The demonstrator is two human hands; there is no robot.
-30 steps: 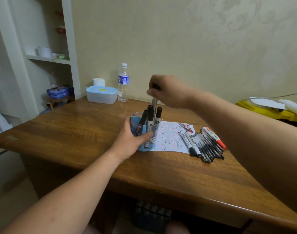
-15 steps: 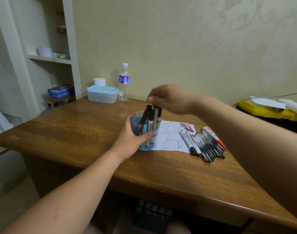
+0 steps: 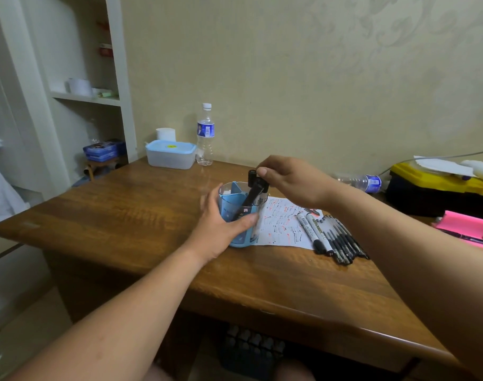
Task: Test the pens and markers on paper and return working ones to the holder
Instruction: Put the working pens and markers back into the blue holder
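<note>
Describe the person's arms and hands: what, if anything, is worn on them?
Nothing is worn. The left hand and right hand are bare: no gloves, rings or watch visible. The left forearm and right forearm show no sleeves up to the picture's edge.

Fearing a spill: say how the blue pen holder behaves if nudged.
The pen holder is probably light plastic, top-heavy with markers leaning above its rim: may tip. Likely slides on the smooth table; left hand grips it.
</note>
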